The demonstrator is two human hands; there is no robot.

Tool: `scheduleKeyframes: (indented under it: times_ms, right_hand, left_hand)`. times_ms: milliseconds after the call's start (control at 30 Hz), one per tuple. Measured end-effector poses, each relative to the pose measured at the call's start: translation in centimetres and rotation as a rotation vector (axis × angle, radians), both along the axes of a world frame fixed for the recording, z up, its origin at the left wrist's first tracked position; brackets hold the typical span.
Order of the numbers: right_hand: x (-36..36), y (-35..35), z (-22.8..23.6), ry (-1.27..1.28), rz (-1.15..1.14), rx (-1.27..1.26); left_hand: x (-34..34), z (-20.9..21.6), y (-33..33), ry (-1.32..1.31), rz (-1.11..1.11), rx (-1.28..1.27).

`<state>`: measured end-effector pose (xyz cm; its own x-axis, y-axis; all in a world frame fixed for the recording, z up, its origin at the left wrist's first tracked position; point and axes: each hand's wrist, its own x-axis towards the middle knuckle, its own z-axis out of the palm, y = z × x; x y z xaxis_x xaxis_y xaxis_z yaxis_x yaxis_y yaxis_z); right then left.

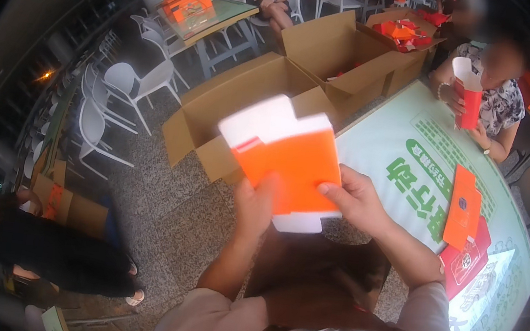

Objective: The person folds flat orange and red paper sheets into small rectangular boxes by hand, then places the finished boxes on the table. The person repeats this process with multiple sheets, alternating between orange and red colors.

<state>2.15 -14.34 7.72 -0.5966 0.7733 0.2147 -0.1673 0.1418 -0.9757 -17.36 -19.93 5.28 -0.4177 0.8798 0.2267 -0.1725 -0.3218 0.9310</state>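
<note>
Between my two hands is an orange folding carton (301, 163) with white flaps spread at its top and a small white flap at the bottom. It looks mostly flat. My left hand (253, 207) grips its lower left edge, the thumb on the front and blurred. At the lower right edge, my right hand (358, 200) pinches it with the thumb on the orange face. On the table to my right lie a flat orange carton (462, 213) and red printed cartons (468, 253), overlapping.
Large open cardboard boxes (221, 91) stand on the floor ahead; one farther box holds red and orange pieces (403, 34). A green-white printed table (387, 137) is at my right, where a co-worker holds a red carton (468, 101). White chairs (136, 83) and another person (63, 246) are to the left.
</note>
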Motion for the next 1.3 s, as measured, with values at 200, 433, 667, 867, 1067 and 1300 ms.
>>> scheduleKeyframes:
  times_ms: [200, 433, 667, 867, 1067, 1300]
  right_hand:
    - [0.6, 1.5, -0.8, -0.022, -0.213, 0.116]
    - [1.5, 1.8, -0.2, -0.171, -0.368, 0.423]
    - [2.5, 3.0, 0.2, -0.206, -0.402, 0.471]
    - [3.5, 2.5, 1.7, -0.227, -0.285, 0.357]
    - [3.9, 2.4, 2.8, -0.119, -0.215, 0.22]
    - [2.8, 2.0, 2.3, 0.049, -0.262, 0.28]
  left_hand:
    - [1.4, -2.3, -0.3, 0.128, -0.173, 0.002]
    - [2.0, -0.7, 0.7, 0.279, -0.183, -0.023]
    - [0.8, 0.9, 3.0, 0.147, -0.183, 0.121]
    - [1.0, 0.4, 2.9, 0.136, -0.193, 0.208]
    - [0.6, 0.2, 2.5, 0.183, -0.303, 0.056]
    - [2.2, 1.3, 3.8, 0.219, -0.31, 0.252]
